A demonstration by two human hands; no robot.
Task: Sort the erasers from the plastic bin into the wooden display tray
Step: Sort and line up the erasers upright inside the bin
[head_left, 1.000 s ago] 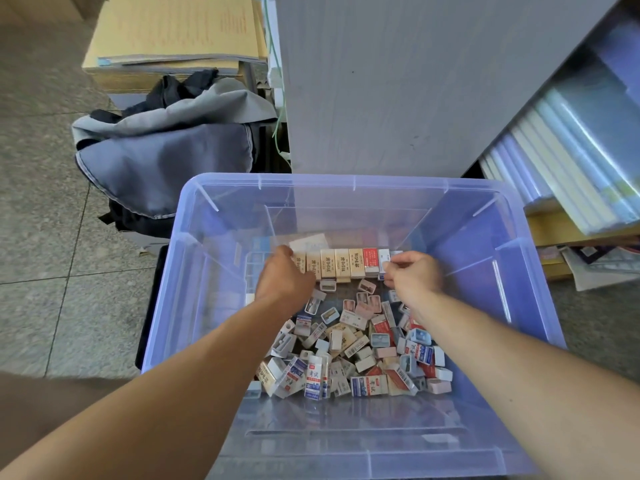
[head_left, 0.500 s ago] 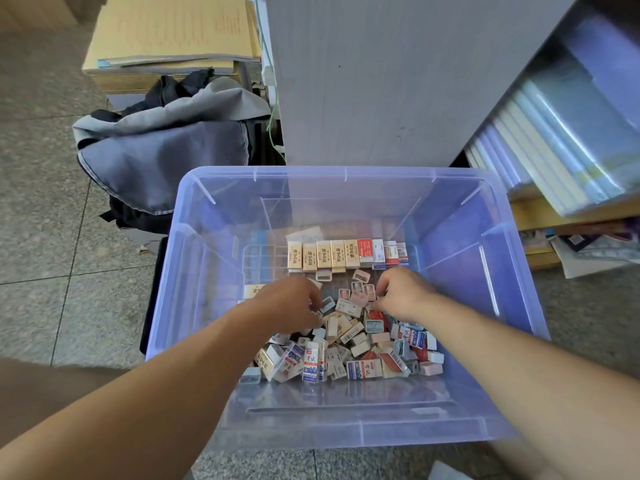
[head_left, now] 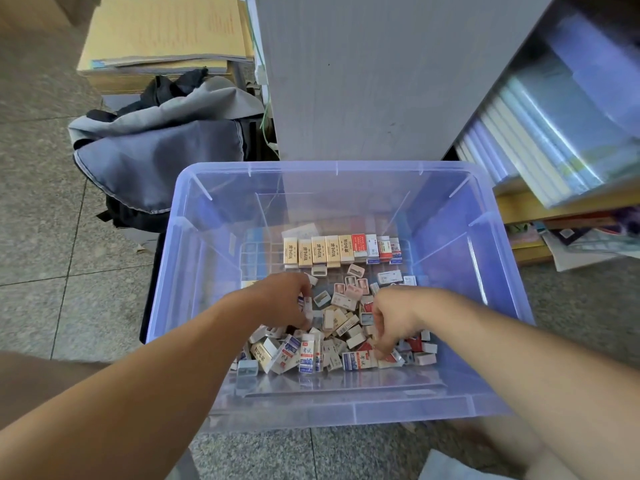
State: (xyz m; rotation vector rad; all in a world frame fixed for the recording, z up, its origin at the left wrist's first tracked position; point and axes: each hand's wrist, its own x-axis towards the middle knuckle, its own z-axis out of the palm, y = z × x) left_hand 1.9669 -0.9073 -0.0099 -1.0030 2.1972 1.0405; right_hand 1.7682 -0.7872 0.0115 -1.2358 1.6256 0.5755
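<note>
Rummaging inside plastic bin (head_left: 336, 164): left hand (head_left: 284, 299) curls fingers round one white eraser (head_left: 307, 308); right hand (head_left: 394, 317) digs into loose pile (head_left: 343, 327), grip indiscernible. Sorted row (head_left: 332, 249) stands at far side, seemingly kept apart from unsorted.

Single head cam, wide-angle, looking fwd & steeply down, close above plastic bin (head_left: 336, 168)

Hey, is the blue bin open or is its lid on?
Open. No lid is on the bin; the left hand and right hand reach past its rim into the loose erasers.
</note>
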